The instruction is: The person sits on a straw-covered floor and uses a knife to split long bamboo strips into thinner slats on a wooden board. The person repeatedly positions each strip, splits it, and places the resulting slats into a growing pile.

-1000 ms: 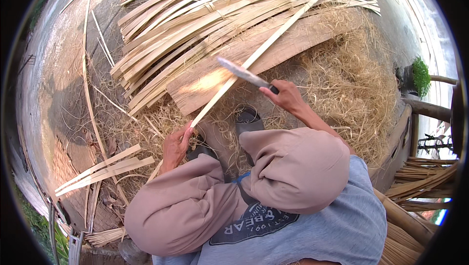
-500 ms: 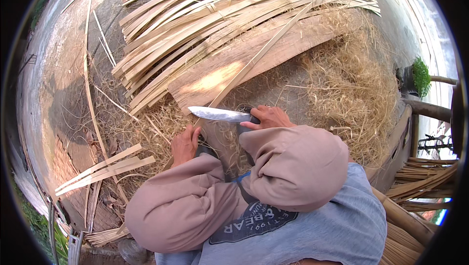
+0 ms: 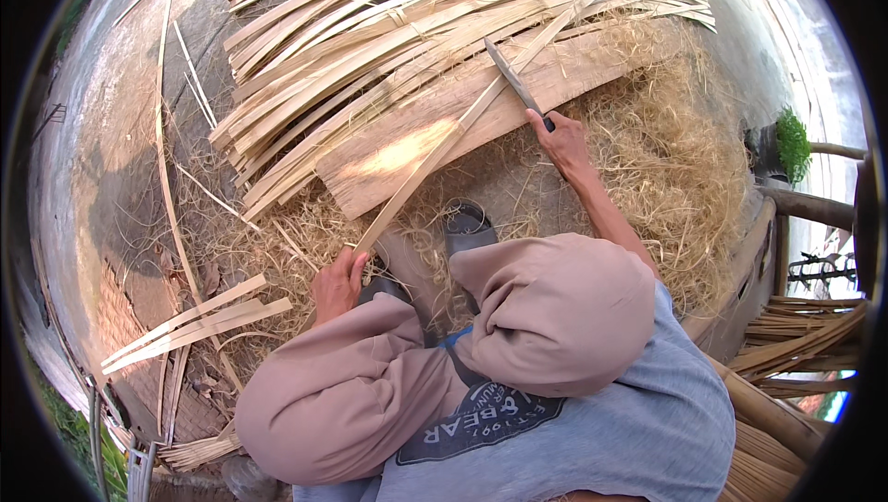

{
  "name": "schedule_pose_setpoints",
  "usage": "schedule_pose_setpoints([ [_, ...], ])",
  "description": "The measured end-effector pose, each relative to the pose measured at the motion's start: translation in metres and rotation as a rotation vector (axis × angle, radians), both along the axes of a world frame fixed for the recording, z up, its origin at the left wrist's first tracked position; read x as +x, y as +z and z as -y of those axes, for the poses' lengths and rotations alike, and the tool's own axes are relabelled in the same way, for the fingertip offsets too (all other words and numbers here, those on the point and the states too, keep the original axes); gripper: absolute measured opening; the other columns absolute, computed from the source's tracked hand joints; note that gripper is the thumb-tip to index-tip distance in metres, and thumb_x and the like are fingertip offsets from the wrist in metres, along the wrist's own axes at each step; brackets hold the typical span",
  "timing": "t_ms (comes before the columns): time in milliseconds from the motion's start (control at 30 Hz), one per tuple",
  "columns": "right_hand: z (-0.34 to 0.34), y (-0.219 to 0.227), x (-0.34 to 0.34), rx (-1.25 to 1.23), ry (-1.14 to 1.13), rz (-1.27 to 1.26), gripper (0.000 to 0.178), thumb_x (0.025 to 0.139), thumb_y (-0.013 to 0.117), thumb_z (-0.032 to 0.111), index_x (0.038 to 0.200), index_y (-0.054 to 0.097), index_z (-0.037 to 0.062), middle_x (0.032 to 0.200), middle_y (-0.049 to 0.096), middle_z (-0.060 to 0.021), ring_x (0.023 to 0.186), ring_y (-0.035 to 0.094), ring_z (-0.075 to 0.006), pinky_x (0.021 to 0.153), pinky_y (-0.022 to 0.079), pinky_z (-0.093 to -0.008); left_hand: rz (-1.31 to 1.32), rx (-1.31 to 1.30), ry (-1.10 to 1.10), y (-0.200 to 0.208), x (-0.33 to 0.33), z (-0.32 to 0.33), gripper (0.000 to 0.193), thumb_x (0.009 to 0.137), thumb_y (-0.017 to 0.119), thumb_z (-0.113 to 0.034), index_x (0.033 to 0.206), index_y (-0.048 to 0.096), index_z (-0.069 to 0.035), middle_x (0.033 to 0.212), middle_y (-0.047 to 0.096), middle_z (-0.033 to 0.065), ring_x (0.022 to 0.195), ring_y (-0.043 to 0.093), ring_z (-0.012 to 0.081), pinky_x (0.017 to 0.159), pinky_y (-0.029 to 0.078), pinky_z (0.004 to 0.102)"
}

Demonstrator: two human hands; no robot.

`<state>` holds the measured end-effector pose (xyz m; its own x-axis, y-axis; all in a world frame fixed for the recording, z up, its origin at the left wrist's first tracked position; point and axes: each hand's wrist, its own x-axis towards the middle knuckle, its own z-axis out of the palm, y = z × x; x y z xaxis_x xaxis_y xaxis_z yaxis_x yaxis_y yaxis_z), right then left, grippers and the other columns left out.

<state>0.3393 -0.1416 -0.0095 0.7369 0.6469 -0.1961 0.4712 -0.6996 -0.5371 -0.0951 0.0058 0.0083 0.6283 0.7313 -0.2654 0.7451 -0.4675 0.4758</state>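
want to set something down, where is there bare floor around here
Concrete looks bare at upper left, beside the long thin strip, and past the right end of the strip pile. Crowded: shavings beside the right hand, and the plank under the held strip and knife.

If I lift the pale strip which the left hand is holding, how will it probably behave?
The pale strip is probably springy rather than floppy: it runs nearly straight from the left hand across the wooden board. It is likely light, since it looks thin and narrow. Its flat shape suggests it would hardly roll.
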Motion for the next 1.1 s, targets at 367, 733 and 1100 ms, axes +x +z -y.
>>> schedule_pose_setpoints([
  [367, 0.014, 0.002, 0.055, -0.013, -0.004, 0.16, 0.067, 0.096, 0.067, 0.06, 0.072, 0.065, -0.0029, 0.061, 0.062, -0.0223, 0.058, 0.065, -0.0354, 0.06, 0.05, -0.0464, -0.071, -0.228, 0.056, -0.013, -0.124, -0.01, 0.044, 0.097, 0.07, -0.046, 0.099, 0.061, -0.003, 0.081, 0.068, 0.0211, 0.078, 0.066, 0.0427, 0.069, 0.047, 0.052],
  [733, 0.032, -0.016, -0.04, 0.194, 0.46, 0.111, 0.066, 0.098, 0.065, 0.058, 0.074, 0.062, -0.0031, 0.056, 0.056, -0.0169, 0.05, 0.054, -0.0268, 0.052, 0.043, -0.0435, 0.066, -0.388, 0.099, -0.009, 0.056, -0.036, 0.043, 0.095, 0.076, -0.042, 0.089, 0.065, -0.001, 0.074, 0.062, 0.0156, 0.067, 0.058, 0.0246, 0.063, 0.045, 0.0407],
  [1100, 0.017, -0.028, 0.039, 0.151, -0.189, -0.041, 0.074, 0.097, 0.062, 0.063, 0.064, 0.061, -0.0037, 0.056, 0.057, -0.0202, 0.056, 0.056, -0.0327, 0.058, 0.044, -0.047, 0.45, -0.161, -0.034, -0.028, 0.025, -0.02, 0.049, 0.089, 0.082, -0.036, 0.131, 0.072, -0.014, 0.087, 0.069, 0.0116, 0.07, 0.06, 0.0291, 0.065, 0.046, 0.0417],
])
